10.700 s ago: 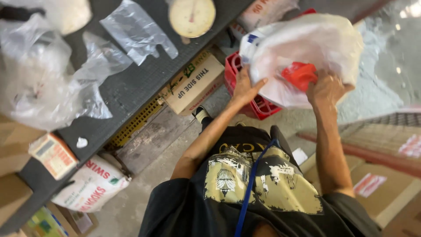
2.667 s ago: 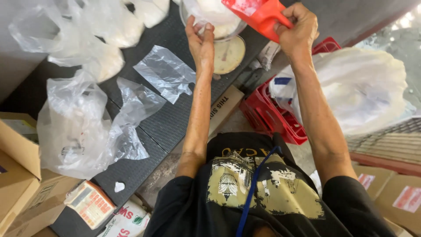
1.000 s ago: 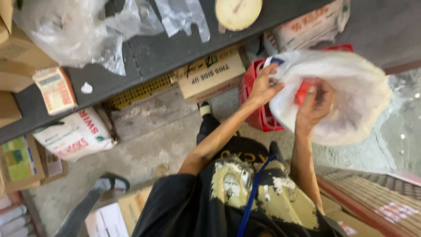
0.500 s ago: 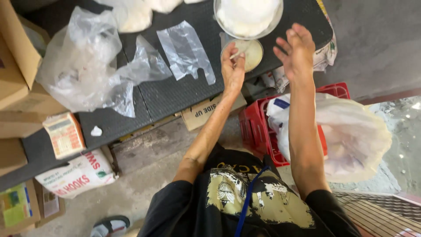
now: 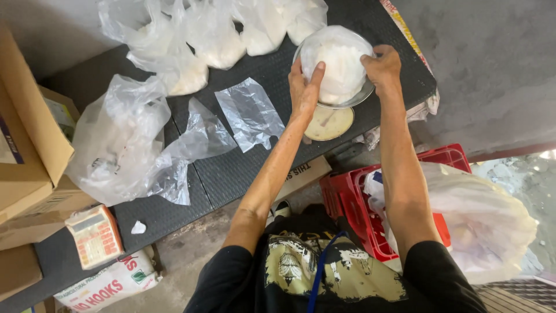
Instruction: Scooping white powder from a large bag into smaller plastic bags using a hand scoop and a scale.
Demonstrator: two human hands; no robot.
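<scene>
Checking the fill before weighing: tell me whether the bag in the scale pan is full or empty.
Full: the clear bag bulges with white stuff in the metal pan, left hand and right hand gripping its sides.

Black short-sleeved T-shirt [image 5: 324, 278] with pale graphic print and blue lanyard [image 5: 319, 272].

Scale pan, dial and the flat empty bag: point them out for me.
Scale pan [image 5: 360, 97], head view: bare metal rim, lower right.
Scale dial [image 5: 329, 123], head view: round face centre.
Flat empty bag [image 5: 250, 113], head view: middle of plastic.
</scene>
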